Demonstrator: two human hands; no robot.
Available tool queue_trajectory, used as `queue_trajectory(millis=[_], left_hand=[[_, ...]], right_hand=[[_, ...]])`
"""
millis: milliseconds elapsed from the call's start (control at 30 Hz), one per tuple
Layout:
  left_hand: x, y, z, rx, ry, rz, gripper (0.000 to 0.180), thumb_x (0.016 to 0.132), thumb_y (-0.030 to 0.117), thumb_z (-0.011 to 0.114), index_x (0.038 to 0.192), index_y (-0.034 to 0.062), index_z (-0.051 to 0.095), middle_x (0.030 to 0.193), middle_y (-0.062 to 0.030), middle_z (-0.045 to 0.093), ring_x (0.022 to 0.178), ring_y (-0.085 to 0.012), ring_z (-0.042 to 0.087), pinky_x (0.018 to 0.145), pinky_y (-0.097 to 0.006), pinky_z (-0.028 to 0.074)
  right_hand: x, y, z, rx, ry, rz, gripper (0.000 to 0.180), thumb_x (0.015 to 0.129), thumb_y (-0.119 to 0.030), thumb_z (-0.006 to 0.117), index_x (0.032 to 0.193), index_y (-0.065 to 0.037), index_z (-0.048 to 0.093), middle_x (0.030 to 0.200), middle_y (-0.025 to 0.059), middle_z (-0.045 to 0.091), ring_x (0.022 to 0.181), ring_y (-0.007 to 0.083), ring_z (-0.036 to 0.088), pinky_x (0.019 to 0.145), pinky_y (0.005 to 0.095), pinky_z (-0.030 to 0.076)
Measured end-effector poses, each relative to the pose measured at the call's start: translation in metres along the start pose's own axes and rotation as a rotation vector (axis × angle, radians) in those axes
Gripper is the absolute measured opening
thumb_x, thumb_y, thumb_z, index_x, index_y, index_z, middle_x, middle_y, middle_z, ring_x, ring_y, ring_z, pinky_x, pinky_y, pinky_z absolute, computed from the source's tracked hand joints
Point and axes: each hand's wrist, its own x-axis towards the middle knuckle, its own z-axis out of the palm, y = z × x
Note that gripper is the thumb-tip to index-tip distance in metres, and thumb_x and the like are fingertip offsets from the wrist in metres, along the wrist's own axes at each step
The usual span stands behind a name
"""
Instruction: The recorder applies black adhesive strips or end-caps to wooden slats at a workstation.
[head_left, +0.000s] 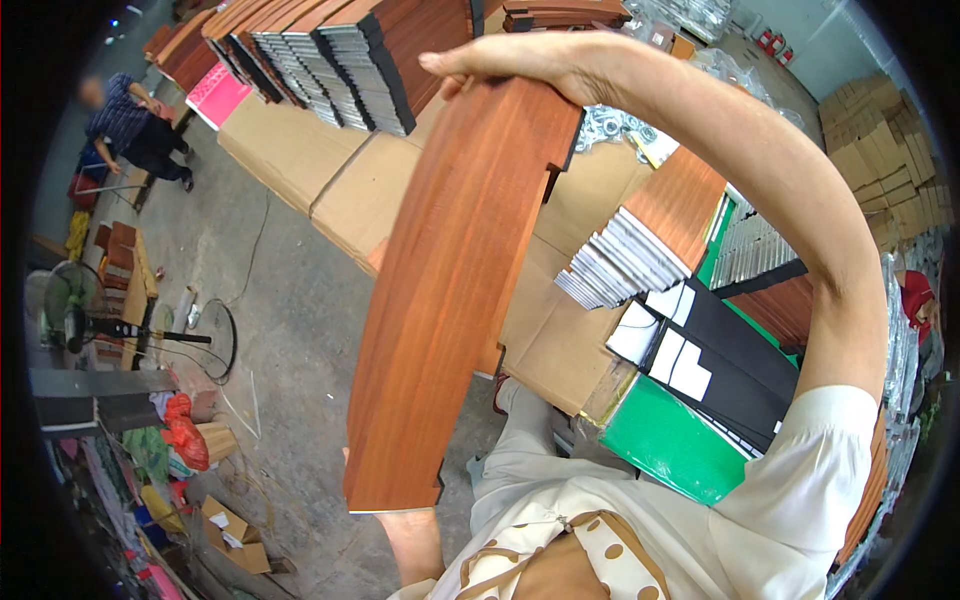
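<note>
Above the cardboard-covered surface (300,165), I hold a long reddish wood-grain panel (450,290) tilted lengthwise: my right hand (520,62) closed over its far end, my left hand (410,535) propping its near end.

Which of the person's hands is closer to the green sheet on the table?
Left, I'd judge. The left hand props the wood-grain board's lower end, level with the green sheet. The right hand grips the board's top edge, far above it.
</note>
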Motion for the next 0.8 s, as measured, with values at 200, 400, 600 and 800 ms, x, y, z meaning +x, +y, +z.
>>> queue_trajectory(millis=[200, 400, 600, 800], left_hand=[[-0.059, 0.047, 0.005, 0.100, -0.035, -0.133, 0.052, 0.095, 0.044, 0.039, 0.131, 0.0070, 0.041, 0.135, -0.0152, 0.043, 0.124, -0.0298, 0.042, 0.099, -0.045, 0.040], [-0.001, 0.039, 0.045, 0.203, -0.141, -0.339, 0.051, 0.095, 0.043, 0.040, 0.131, 0.0066, 0.042, 0.135, -0.0157, 0.043, 0.125, -0.0299, 0.041, 0.099, -0.044, 0.042], [0.017, 0.032, 0.088, -0.054, 0.422, -0.512, 0.049, 0.091, 0.037, 0.053, 0.124, 0.0017, 0.044, 0.122, -0.0144, 0.053, 0.108, -0.0290, 0.054, 0.092, -0.042, 0.048], [0.030, 0.027, 0.088, 0.019, 0.420, -0.595, 0.051, 0.091, 0.037, 0.053, 0.127, 0.0038, 0.041, 0.128, -0.0128, 0.048, 0.116, -0.0280, 0.049, 0.097, -0.043, 0.043]], right_hand=[[0.015, -0.006, -0.027, -0.015, -0.110, 0.217, 0.064, 0.091, -0.058, 0.038, 0.112, 0.001, 0.054, 0.104, 0.0127, 0.055, 0.094, 0.0173, 0.057, 0.082, 0.0339, 0.050], [0.061, 0.023, -0.057, -0.115, -0.247, 0.298, 0.071, 0.090, -0.061, 0.034, 0.118, 0.003, 0.051, 0.114, 0.0173, 0.053, 0.102, 0.0200, 0.057, 0.085, 0.0373, 0.050], [0.091, 0.039, -0.076, -0.173, -0.454, 0.296, 0.086, 0.087, -0.065, 0.034, 0.129, 0.010, 0.040, 0.129, 0.0235, 0.045, 0.118, 0.0253, 0.049, 0.093, 0.0374, 0.046], [0.125, 0.064, -0.083, -0.357, -0.505, 0.361, 0.094, 0.083, -0.071, 0.033, 0.136, 0.007, 0.033, 0.143, 0.0244, 0.028, 0.136, 0.0293, 0.025, 0.107, 0.0450, 0.029]])
